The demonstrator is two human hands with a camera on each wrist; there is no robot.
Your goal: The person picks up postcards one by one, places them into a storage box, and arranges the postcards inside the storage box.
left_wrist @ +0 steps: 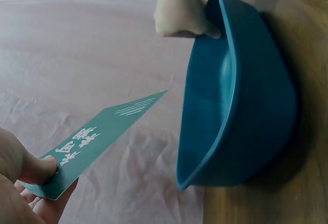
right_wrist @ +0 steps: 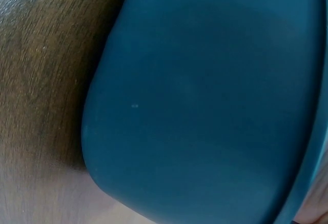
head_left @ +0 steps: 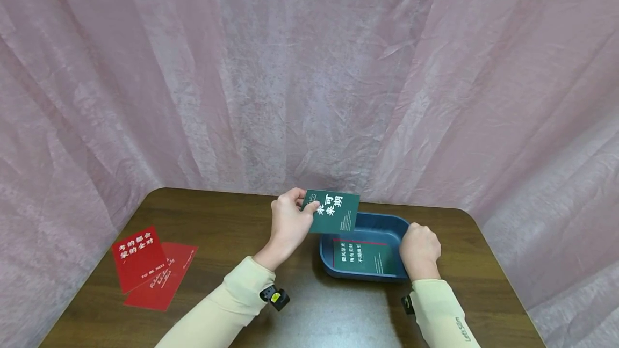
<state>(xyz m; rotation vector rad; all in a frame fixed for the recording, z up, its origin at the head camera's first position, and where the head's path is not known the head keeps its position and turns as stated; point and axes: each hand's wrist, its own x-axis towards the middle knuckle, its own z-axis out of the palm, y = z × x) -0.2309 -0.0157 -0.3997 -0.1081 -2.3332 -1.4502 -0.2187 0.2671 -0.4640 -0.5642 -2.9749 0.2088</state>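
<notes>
My left hand (head_left: 292, 220) pinches a green card (head_left: 335, 212) with white lettering between thumb and fingers. In the head view the card overlaps the far left rim of a blue basin (head_left: 326, 270); in the left wrist view the card (left_wrist: 100, 137) is held up apart from the basin (left_wrist: 266, 96). Inside the basin lies another green card (head_left: 365, 256) with white text and a red line. My right hand (head_left: 420, 248) grips the basin's right rim, its thumb over the inner side. The right wrist view is mostly filled by the basin's outer wall (right_wrist: 205, 101).
Two red cards lie overlapping at the table's left: one with bold white characters (head_left: 139, 256) on top, the other (head_left: 166, 278) partly under it. The wooden table (head_left: 232, 230) ends at a pink curtain (head_left: 309, 79) behind it.
</notes>
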